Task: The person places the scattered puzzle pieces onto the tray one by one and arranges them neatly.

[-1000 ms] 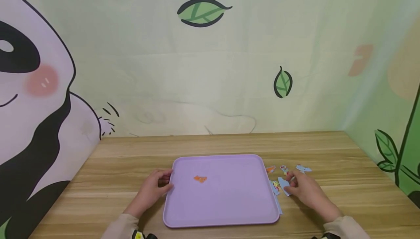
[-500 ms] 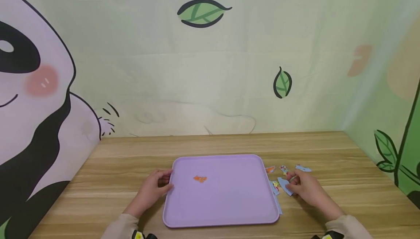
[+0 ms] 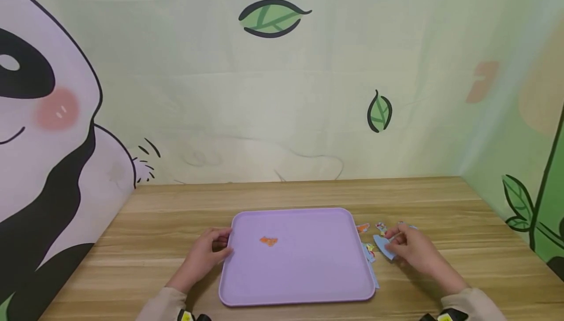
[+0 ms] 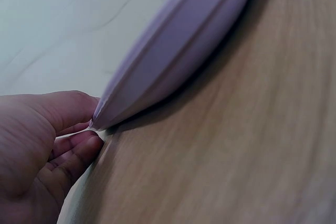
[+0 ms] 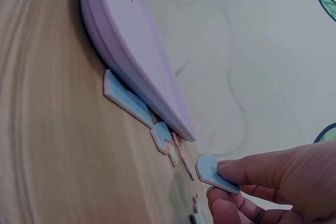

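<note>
My right hand (image 3: pixel 411 250) pinches a light-blue puzzle piece (image 5: pixel 206 168) between thumb and fingers, beside the right edge of the lilac tray (image 3: pixel 304 272). In the right wrist view, the piece is tilted above the tabletop. My left hand (image 3: pixel 203 252) grips the tray's left rim with thumb and fingertips; the left wrist view shows the tray edge (image 4: pixel 142 77) at the fingertips. One orange puzzle piece (image 3: pixel 269 240) lies on the tray, left of its middle.
Several puzzle pieces lie along the tray's right side, among them an orange one (image 3: pixel 363 228), a patterned one (image 3: pixel 381 227) and a long blue strip (image 5: pixel 126 100). The wooden table (image 3: pixel 185 208) meets a painted backdrop (image 3: pixel 198 91) with leaves and a panda.
My right hand has lifted the light-blue piece slightly and shifted a little to the right, covering part of the far blue piece. The left hand and tray have stayed still.
</note>
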A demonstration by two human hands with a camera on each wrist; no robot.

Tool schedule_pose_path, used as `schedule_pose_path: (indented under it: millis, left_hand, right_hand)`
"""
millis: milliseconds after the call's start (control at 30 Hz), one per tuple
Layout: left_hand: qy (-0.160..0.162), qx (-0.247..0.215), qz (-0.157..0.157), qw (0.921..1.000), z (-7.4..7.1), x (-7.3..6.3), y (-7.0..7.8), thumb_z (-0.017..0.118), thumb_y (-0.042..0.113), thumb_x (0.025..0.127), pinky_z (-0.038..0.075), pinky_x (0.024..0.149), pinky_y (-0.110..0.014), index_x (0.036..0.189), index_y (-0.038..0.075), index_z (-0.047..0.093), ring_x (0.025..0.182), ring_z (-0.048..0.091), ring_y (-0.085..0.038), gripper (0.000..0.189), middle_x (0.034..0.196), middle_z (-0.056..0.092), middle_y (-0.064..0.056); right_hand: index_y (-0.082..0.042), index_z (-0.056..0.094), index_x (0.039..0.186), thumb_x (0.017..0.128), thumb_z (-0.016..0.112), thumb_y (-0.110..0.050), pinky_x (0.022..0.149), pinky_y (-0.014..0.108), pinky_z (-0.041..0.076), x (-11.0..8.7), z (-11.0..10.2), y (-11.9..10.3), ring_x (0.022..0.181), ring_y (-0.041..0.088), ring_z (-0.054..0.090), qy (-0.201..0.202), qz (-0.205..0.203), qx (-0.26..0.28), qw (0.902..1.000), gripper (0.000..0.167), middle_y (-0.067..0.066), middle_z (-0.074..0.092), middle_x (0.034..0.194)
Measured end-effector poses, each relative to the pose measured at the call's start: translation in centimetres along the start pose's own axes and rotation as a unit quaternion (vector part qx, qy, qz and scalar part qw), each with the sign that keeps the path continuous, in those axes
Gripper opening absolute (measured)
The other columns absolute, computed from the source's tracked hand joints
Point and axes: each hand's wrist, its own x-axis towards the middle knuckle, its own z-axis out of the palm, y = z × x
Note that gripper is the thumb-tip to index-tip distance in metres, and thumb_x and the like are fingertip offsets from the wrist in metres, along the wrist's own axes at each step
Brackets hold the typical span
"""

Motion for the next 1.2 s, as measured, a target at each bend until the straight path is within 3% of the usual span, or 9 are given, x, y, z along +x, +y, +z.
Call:
schedule_pose_path:
  millis: [367,567,767,967,1200]
  left_hand:
    - [0.0,0.004,-0.007,1.0,-0.1,0.2,0.2,0.072,-0.005,0.079,0.058,0.087,-0.03,0.121,-0.007,0.06,0.097,0.065,-0.026,0.044,0.109,0.059,-0.017]
    - [0.003,0.005,-0.009,0.9999,0.0,0.2,0.2,0.072,-0.005,0.078,0.058,0.087,-0.029,0.121,-0.007,0.06,0.096,0.065,-0.026,0.044,0.109,0.06,-0.016]
    - [0.005,0.002,-0.012,0.9999,0.2,0.2,0.0,0.071,-0.006,0.078,0.058,0.085,-0.025,0.12,-0.006,0.061,0.096,0.065,-0.024,0.044,0.108,0.06,-0.015]
    - [0.006,-0.004,-0.009,0.9999,0.1,0.1,0.2,0.072,-0.006,0.078,0.058,0.085,-0.027,0.12,-0.007,0.061,0.095,0.064,-0.024,0.044,0.107,0.059,-0.016]
    - [0.005,-0.008,-0.007,0.9999,0.1,0.1,0.2,0.073,-0.006,0.077,0.058,0.085,-0.027,0.12,-0.008,0.061,0.095,0.065,-0.025,0.044,0.108,0.059,-0.017]
  right_hand:
    - [0.008,0.056,0.103,0.087,0.063,-0.002,0.043,0.02,0.047,0.5,-0.7,-1.4,0.056,0.008,0.05,-0.013,-0.037,0.016,0.9991,0.021,0.008,0.06,0.078]
    - [0.008,0.056,0.107,0.088,0.063,-0.005,0.046,0.02,0.048,0.9,-0.7,-2.8,0.06,0.011,0.053,-0.018,-0.031,0.01,0.9993,0.024,0.008,0.062,0.081]
    - [0.007,0.057,0.107,0.088,0.064,-0.006,0.046,0.02,0.048,1.3,-0.2,-4.1,0.06,0.013,0.054,-0.022,-0.032,0.017,0.9991,0.024,0.008,0.062,0.082]
    - [0.006,0.057,0.104,0.088,0.063,-0.006,0.046,0.018,0.046,2.2,0.5,-5.3,0.055,0.008,0.048,-0.024,-0.065,0.018,0.9975,0.021,0.007,0.06,0.08]
    - [0.008,0.057,0.105,0.088,0.062,-0.004,0.051,0.022,0.052,3.2,1.6,-6.4,0.053,0.008,0.047,-0.042,-0.075,0.032,0.9958,0.021,0.006,0.058,0.077]
